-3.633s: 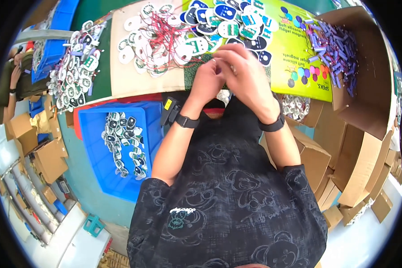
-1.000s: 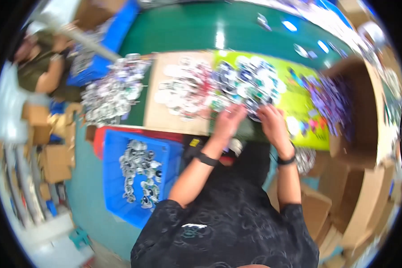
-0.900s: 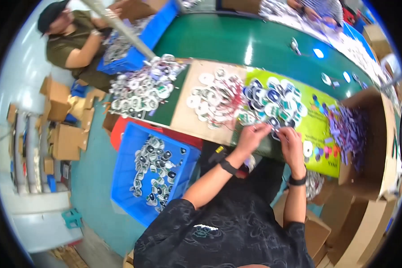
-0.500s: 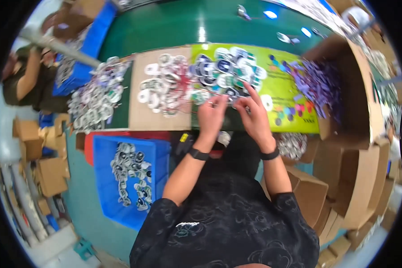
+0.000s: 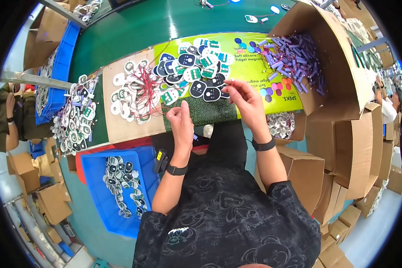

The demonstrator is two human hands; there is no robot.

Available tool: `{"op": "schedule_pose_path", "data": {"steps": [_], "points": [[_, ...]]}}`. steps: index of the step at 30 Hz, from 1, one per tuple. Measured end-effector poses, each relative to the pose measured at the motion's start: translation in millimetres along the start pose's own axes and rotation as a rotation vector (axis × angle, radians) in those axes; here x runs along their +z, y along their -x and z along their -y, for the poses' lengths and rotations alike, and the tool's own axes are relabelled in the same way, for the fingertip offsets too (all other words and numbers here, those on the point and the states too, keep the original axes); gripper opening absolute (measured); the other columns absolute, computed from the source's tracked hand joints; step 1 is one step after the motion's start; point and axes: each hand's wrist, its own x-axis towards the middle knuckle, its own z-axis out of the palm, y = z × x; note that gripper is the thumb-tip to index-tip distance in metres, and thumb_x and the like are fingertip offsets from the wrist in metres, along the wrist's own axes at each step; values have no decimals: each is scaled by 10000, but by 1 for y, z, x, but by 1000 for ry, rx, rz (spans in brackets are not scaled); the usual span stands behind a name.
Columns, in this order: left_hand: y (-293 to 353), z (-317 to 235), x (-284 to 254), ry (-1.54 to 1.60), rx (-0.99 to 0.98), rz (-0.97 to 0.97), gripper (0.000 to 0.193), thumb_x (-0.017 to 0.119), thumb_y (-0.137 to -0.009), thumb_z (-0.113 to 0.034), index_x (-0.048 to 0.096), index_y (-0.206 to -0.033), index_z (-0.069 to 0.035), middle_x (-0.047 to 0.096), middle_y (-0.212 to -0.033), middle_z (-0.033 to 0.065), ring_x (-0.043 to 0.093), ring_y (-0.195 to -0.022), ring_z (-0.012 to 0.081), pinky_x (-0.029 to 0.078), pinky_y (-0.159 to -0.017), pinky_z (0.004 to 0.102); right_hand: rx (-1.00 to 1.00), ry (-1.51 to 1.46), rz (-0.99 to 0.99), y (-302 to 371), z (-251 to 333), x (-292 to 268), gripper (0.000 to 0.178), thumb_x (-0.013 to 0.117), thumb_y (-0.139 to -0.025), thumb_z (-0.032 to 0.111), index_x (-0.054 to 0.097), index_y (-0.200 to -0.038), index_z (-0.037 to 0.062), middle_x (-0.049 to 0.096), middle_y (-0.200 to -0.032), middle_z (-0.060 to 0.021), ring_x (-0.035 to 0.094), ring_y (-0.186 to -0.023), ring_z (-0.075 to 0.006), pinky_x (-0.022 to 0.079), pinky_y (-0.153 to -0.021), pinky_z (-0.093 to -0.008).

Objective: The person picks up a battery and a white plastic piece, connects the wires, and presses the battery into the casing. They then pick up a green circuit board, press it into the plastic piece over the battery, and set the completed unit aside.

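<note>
My left hand (image 5: pixel 182 131) is closed just over the near edge of the table, thumb up and fingertips pinched. A small purple battery cell (image 5: pixel 195 136) shows at its palm side and appears held there. Thin red wires run near its fingertips. Beside the pile of rounded dark and white circuit-board pieces (image 5: pixel 192 73), my right hand (image 5: pixel 251 107) pinches with thumb and forefinger. Something tiny and pale is at those fingertips, too small to name. Left of that pile lie white round pieces with red wires (image 5: pixel 136 91) on a tan board.
An open cardboard box (image 5: pixel 339 67) on its side holds many purple wired cells (image 5: pixel 295 58). A blue bin (image 5: pixel 94 178) with finished-looking pieces stands below left. More white pieces (image 5: pixel 78 116) heap at the table's left. Cardboard boxes (image 5: pixel 299 174) stand at my right. A co-worker's arm (image 5: pixel 11 120) is far left.
My hands have moved apart from near each other by the board pile: the left went left and nearer to me, while the right stays beside the pile. The whole view has shifted and turned.
</note>
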Motion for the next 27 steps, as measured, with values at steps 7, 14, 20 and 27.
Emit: {"op": "schedule_pose_path", "data": {"steps": [7, 14, 20, 27], "points": [[3, 4, -9, 212, -33, 93, 323, 527, -1015, -355, 412, -1154, -87, 409, -773, -14, 413, -614, 81, 405, -507, 263, -194, 90, -104, -3, 8, -3, 157, 676, -984, 128, 719, -1075, 7, 715, -1082, -50, 657, -913, -106, 504, -798, -242], [-12, 3, -2, -255, 286, 292, 299, 459, -1073, -252, 587, -874, -70, 514, -804, -7, 438, -670, 57, 369, -608, 235, -261, 67, -202, 7, 34, -32, 111, 718, -918, 7, 719, -1028, -15, 730, -986, -76, 681, -881, -138, 531, -789, -260], [-28, -1, 0, -368, 166, 378, 335, 561, -1058, -257, 639, -849, -8, 633, -795, 19, 536, -718, 83, 429, -644, 269, -430, 576, -294, 16, 71, -38, 154, 752, -856, 14, 762, -1007, 43, 696, -842, -67, 651, -726, -172, 500, -658, -289], [-43, 11, 6, -143, 1, 486, 266, 599, -1044, -261, 673, -1000, -8, 722, -868, 60, 636, -699, 74, 518, -584, 231, -371, 547, -395, 17, 47, -31, 142, 695, -930, 47, 723, -1066, 19, 765, -922, -68, 677, -768, -105, 504, -669, -244]]}}
